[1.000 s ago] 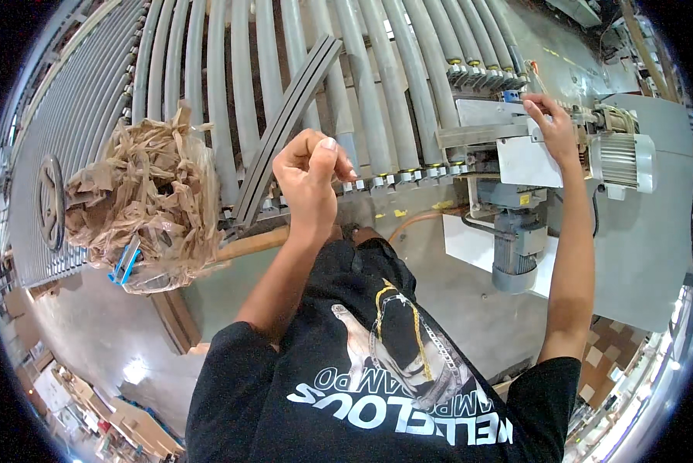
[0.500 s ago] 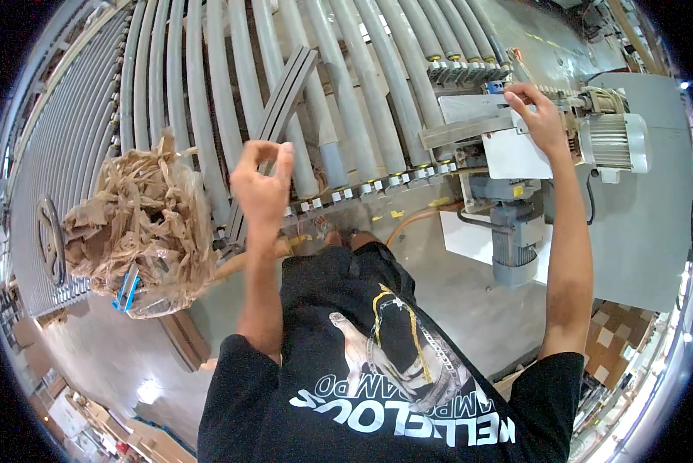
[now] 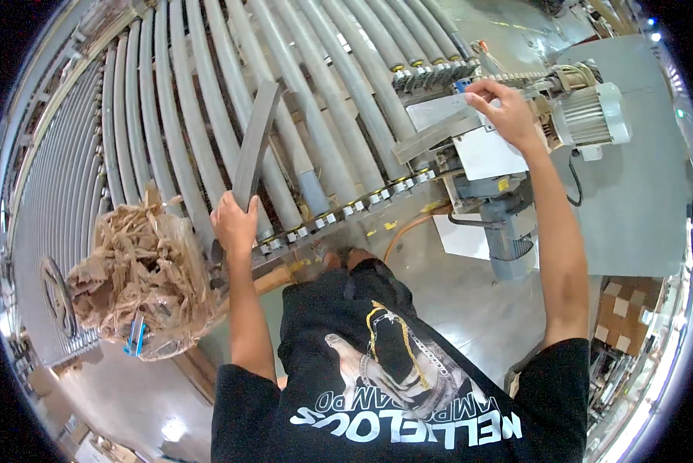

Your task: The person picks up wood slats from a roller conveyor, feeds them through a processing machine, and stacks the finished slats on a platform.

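Observation:
My left hand [image 3: 235,222] is closed around the near end of a long grey metal bar [image 3: 256,147], which slants up and away over the roller conveyor [image 3: 200,100]. A broad flat side of the bar faces up. On the right, my right hand [image 3: 507,116] is at a pale metal plate [image 3: 439,112] beside a motor, its thumb and fingers curled together. Whatever is between those fingertips is too small to make out. A second grey bar [image 3: 437,135] lies across the plate just below and left of this hand.
A clear bag of crumpled brown paper [image 3: 142,278] rests at the left on the rollers, a blue-handled tool [image 3: 136,336] on it. Beside it is a black handwheel [image 3: 57,293]. A finned motor [image 3: 593,114] and a grey gear motor [image 3: 508,239] stand right. Cardboard boxes [image 3: 624,309] are at lower right.
My left hand has moved down and left, and the bar has turned from its grooved face to a flat side. My right hand stays by the plate, slightly further left in view.

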`<state>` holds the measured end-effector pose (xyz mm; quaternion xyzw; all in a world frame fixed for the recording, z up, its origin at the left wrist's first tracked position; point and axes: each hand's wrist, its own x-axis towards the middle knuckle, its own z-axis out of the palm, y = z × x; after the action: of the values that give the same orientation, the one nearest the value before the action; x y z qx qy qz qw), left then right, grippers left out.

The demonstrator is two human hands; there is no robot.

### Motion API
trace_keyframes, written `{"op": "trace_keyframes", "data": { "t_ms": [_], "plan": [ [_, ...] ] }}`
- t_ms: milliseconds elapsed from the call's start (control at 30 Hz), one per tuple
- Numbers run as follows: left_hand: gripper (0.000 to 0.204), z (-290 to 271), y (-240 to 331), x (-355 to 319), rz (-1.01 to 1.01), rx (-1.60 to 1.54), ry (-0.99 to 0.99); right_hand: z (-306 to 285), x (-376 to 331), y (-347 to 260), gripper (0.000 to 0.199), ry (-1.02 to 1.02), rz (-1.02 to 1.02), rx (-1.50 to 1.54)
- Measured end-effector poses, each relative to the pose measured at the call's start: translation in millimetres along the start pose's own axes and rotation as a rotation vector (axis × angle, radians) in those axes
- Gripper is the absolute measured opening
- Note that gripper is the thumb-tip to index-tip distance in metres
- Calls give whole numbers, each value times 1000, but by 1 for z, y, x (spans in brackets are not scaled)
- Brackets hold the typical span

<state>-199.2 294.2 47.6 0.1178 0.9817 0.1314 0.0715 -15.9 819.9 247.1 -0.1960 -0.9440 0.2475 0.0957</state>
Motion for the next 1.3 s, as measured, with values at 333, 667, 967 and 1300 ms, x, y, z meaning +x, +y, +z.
{"op": "trace_keyframes", "data": {
  "t_ms": [333,667,967,1300],
  "plan": [
    [73,3,6,2,-78,36,56,-2,1,-3,46,48,-43,-50],
    [75,0,46,-9,206,67,360,-6,-4,-9,50,17,-26,-60],
    [65,56,329,-34,688,-317,75,-10,-3,-13,43,73,-114,-50],
    [56,47,261,-37,630,-227,-104,-17,-10,-12,41,99,-124,264]
  ]
}}
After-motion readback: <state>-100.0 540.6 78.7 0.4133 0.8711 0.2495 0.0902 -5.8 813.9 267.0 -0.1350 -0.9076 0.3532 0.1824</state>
